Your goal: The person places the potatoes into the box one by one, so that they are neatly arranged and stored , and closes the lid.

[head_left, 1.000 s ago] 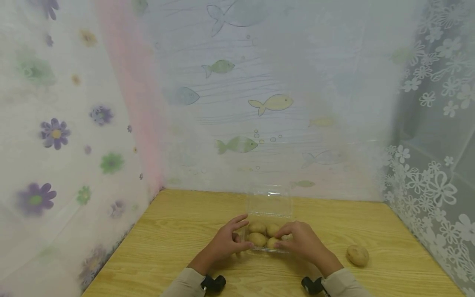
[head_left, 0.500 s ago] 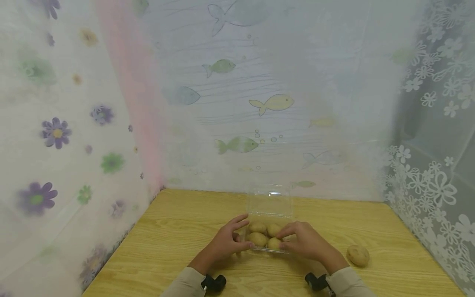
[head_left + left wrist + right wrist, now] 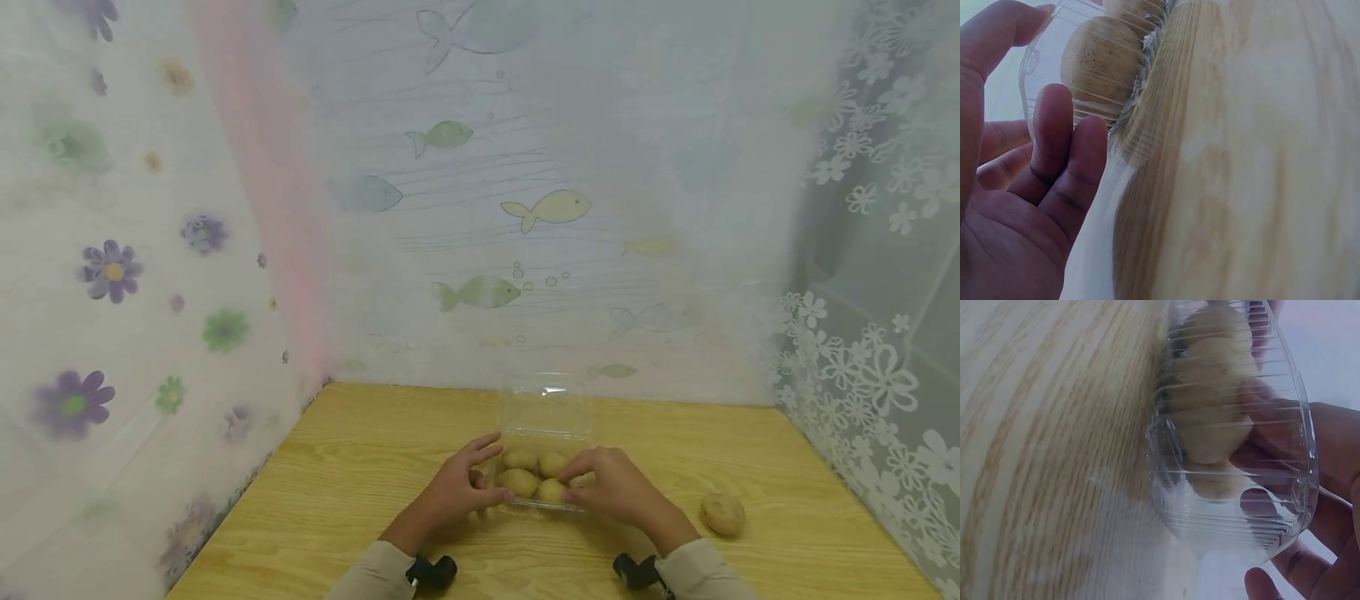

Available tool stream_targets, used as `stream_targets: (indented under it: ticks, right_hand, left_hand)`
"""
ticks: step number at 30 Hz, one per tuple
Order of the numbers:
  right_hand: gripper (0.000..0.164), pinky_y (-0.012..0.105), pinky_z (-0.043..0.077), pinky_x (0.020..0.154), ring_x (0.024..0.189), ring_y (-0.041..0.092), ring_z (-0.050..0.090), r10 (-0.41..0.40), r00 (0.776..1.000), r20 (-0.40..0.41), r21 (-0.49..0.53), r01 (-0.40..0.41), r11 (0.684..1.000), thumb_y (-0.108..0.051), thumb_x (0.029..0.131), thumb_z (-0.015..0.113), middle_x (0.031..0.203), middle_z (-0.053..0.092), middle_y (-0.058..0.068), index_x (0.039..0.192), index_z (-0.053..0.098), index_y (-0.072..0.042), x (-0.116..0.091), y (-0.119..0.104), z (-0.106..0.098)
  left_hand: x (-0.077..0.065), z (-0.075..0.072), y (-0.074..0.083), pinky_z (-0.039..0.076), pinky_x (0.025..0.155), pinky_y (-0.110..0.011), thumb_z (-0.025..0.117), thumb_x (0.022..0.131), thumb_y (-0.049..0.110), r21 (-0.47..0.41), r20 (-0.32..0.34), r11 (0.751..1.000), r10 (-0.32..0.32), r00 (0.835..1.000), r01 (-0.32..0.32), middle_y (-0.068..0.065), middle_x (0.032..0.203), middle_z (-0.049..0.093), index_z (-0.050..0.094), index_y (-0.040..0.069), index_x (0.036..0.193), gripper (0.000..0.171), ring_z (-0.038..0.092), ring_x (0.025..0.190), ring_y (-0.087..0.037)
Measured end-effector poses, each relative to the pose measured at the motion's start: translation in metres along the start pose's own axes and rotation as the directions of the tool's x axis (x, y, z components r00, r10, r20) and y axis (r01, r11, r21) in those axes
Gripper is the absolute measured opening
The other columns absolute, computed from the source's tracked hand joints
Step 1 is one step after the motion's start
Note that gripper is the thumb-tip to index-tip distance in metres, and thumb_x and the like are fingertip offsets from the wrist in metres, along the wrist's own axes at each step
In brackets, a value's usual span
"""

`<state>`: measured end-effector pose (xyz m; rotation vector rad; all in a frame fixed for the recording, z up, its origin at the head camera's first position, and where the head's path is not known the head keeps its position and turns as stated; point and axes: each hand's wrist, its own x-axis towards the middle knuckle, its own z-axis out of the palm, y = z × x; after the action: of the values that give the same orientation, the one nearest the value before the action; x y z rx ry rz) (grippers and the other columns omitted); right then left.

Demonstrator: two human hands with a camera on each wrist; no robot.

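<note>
A clear plastic clamshell box point(image 3: 542, 505) sits on the table with its lid point(image 3: 545, 408) raised behind it. Several potatoes point(image 3: 518, 482) lie in two rows inside. My left hand point(image 3: 455, 490) holds the box's left side, its thumb at the front corner. In the left wrist view, two curled fingers point(image 3: 1054, 128) lie against the ribbed wall. From the right, my right hand point(image 3: 611, 486) reaches over the rim and its fingertips grip the front right potato point(image 3: 551, 491). Through the wall in the right wrist view, fingers touch a potato point(image 3: 1213, 403).
One loose potato point(image 3: 723, 514) lies on the wooden table point(image 3: 360, 500), right of my right forearm. Fish-printed sheeting point(image 3: 480, 292) hangs behind the table, with flowered sheets on both sides. A black wrist camera point(image 3: 433, 572) sits on each cuff.
My right hand has shifted very slightly to the right at the potato. The left hand and the box have stayed in place.
</note>
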<state>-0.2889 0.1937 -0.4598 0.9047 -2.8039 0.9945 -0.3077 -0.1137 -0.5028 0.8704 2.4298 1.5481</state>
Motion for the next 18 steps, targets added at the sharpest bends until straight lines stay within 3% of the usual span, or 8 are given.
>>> stream_targets:
  ticks: [10, 18]
  right_hand:
    - [0.025, 0.056, 0.055, 0.097, 0.112, 0.030, 0.071, 0.025, 1.000, 0.017, 0.051, -0.026, 0.998, -0.034, 0.087, 0.084, 0.114, 0.078, -0.002, 0.107, 0.082, -0.020, -0.001, 0.001, -0.004]
    - [0.030, 0.056, 0.054, 0.098, 0.112, 0.029, 0.070, -0.028, 0.999, -0.019, 0.035, 0.028, 0.999, -0.034, 0.087, 0.084, 0.115, 0.077, -0.002, 0.111, 0.081, -0.015, -0.004, 0.001, -0.008]
  left_hand:
    - [-0.003, 0.000, 0.011, 0.058, 0.058, -0.031, 0.081, 0.093, 0.032, -0.059, 0.007, 0.998, -0.021, 1.000, 0.022, -0.005, 0.170, 0.028, 0.033, 0.014, 0.163, 0.088, 0.057, 0.058, -0.006]
    - [-0.004, 0.001, 0.006, 0.055, 0.057, -0.027, 0.081, 0.092, 0.034, -0.049, 0.003, 0.998, -0.033, 0.999, 0.033, -0.001, 0.170, 0.029, 0.034, 0.016, 0.163, 0.087, 0.052, 0.056, -0.004]
